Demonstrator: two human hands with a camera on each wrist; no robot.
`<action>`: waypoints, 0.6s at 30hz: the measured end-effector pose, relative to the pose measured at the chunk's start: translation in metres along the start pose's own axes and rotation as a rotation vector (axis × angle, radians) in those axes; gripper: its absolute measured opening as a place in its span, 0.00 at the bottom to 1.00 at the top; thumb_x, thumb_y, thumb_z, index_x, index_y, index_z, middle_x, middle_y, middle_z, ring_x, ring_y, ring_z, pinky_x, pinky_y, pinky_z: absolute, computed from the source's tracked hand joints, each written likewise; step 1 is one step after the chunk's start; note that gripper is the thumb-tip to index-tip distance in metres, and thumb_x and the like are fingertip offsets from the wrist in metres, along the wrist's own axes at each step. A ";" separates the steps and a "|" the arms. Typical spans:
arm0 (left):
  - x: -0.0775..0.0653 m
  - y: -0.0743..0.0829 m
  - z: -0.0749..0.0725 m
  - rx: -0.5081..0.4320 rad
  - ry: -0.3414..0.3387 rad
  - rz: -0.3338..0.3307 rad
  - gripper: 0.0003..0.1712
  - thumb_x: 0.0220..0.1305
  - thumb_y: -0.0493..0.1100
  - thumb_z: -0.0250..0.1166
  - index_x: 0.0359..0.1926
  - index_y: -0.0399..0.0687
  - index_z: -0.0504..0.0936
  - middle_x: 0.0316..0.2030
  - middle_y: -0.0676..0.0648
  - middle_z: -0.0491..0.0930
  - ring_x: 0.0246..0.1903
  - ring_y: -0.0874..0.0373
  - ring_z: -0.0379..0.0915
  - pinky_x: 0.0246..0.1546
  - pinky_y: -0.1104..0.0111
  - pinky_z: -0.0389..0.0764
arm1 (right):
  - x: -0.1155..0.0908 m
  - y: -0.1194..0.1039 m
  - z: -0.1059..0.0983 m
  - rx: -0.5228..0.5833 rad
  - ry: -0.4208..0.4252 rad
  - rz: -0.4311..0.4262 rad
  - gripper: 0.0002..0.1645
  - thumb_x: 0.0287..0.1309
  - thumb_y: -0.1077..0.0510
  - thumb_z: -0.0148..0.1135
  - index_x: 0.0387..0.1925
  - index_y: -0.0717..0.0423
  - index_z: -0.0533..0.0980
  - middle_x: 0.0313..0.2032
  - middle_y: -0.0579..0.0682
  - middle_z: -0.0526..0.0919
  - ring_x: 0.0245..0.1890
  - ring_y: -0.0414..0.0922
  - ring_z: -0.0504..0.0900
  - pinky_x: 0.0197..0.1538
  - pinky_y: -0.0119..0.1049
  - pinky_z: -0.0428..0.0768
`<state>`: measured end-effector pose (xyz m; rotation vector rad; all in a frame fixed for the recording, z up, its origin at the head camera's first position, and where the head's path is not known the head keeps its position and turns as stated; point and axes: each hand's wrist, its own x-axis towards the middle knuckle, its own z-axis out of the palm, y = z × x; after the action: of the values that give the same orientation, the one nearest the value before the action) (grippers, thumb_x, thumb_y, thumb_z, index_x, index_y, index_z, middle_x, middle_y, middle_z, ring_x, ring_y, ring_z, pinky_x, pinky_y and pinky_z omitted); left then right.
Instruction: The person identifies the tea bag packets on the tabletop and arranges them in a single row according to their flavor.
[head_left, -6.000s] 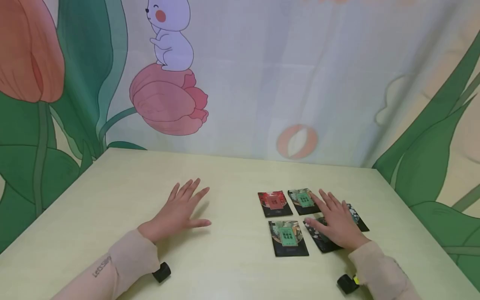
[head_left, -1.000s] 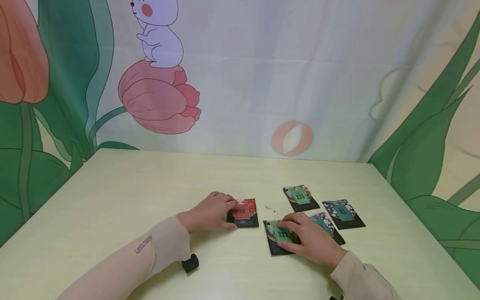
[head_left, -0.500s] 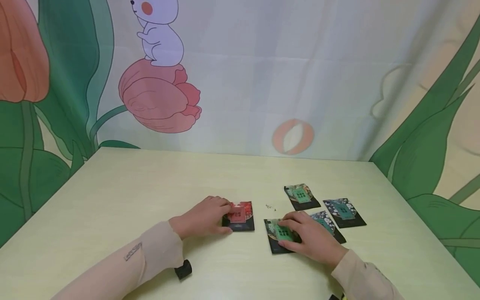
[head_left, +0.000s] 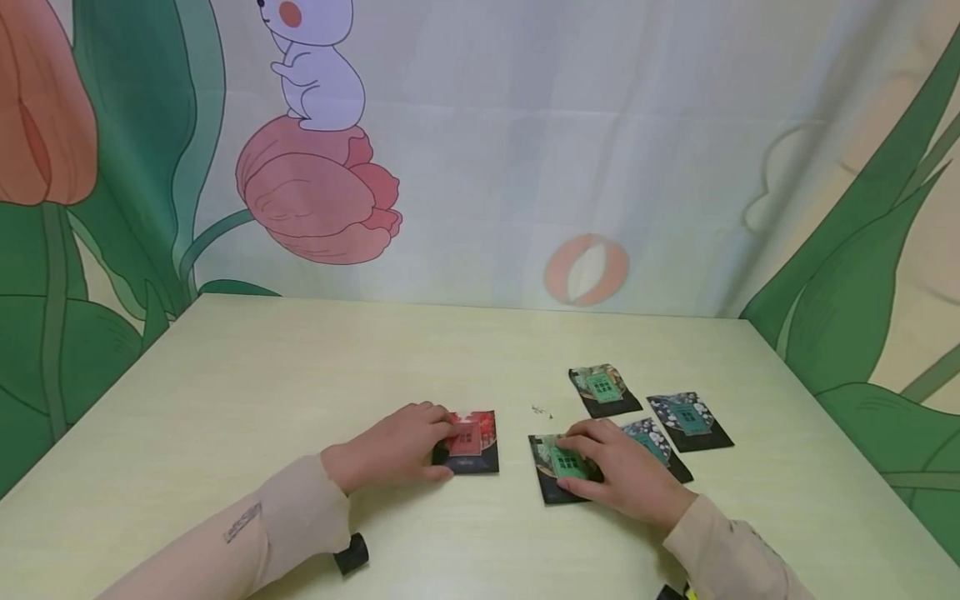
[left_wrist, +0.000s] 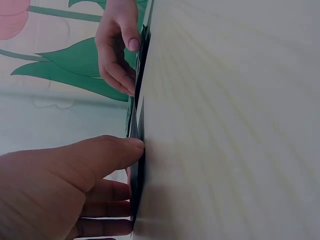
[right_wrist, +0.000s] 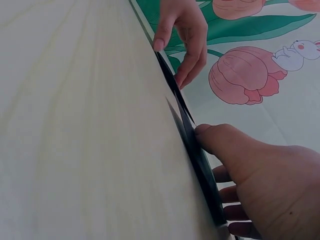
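Observation:
In the head view, my left hand (head_left: 397, 447) holds a small flat packet, red on top and black below (head_left: 475, 442), at its left side. The thumb lies by the near edge and the bent fingers are on top. My right hand (head_left: 626, 472) holds a green-labelled black packet (head_left: 545, 468) at its right side, thumb and bent fingers on it. A blue-flowered packet (head_left: 660, 450) lies partly hidden behind that hand. Both wrist views show the packets (right_wrist: 202, 172) edge-on, flat by the table, thumbs (left_wrist: 132, 146) touching their edges.
Another green-labelled packet (head_left: 603, 390) and a second blue-flowered packet (head_left: 690, 421) lie at the right, further back. Small dark marks (head_left: 542, 412) show on the pale table (head_left: 315, 358) between the packets. A printed curtain (head_left: 480, 167) hangs behind the table.
Six seconds ago both hands were spread and the left was away from the packets. Since then the red packet has slid left and nearer with my left hand. Lately my right hand stays nearly still.

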<state>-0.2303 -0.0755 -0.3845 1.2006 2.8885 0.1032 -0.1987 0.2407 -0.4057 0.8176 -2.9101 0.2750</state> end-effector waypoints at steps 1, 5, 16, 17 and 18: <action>-0.001 0.000 0.000 0.006 -0.001 0.002 0.32 0.57 0.57 0.68 0.56 0.42 0.79 0.51 0.45 0.78 0.50 0.53 0.73 0.57 0.61 0.75 | 0.000 0.000 0.000 0.000 0.000 -0.001 0.31 0.57 0.33 0.59 0.56 0.45 0.78 0.52 0.44 0.77 0.52 0.43 0.75 0.54 0.43 0.80; -0.007 0.001 -0.001 0.011 -0.003 0.005 0.32 0.56 0.57 0.69 0.56 0.42 0.79 0.51 0.45 0.78 0.49 0.53 0.73 0.56 0.62 0.76 | 0.001 0.000 0.000 0.000 -0.005 -0.001 0.32 0.57 0.32 0.58 0.56 0.45 0.78 0.52 0.44 0.77 0.52 0.42 0.75 0.54 0.43 0.79; -0.021 0.002 0.000 -0.031 0.005 0.005 0.33 0.55 0.57 0.69 0.57 0.42 0.78 0.51 0.47 0.78 0.50 0.55 0.73 0.56 0.63 0.76 | 0.001 0.000 -0.001 -0.001 -0.005 -0.005 0.31 0.58 0.33 0.58 0.56 0.45 0.77 0.53 0.44 0.77 0.53 0.43 0.75 0.54 0.43 0.79; -0.022 0.002 0.000 -0.037 0.007 0.005 0.33 0.55 0.56 0.70 0.57 0.42 0.78 0.52 0.47 0.78 0.50 0.55 0.73 0.57 0.63 0.76 | 0.000 -0.001 -0.001 0.000 -0.006 -0.004 0.31 0.58 0.33 0.59 0.56 0.45 0.77 0.53 0.44 0.77 0.53 0.43 0.75 0.54 0.43 0.79; -0.023 0.002 0.000 -0.042 0.009 0.003 0.33 0.55 0.56 0.70 0.57 0.42 0.78 0.51 0.47 0.78 0.50 0.55 0.73 0.57 0.63 0.76 | 0.000 -0.001 -0.001 -0.001 -0.008 -0.003 0.31 0.58 0.33 0.59 0.56 0.45 0.77 0.53 0.44 0.77 0.53 0.43 0.75 0.54 0.43 0.79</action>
<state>-0.2126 -0.0906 -0.3846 1.2005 2.8768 0.1685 -0.1985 0.2401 -0.4044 0.8252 -2.9155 0.2707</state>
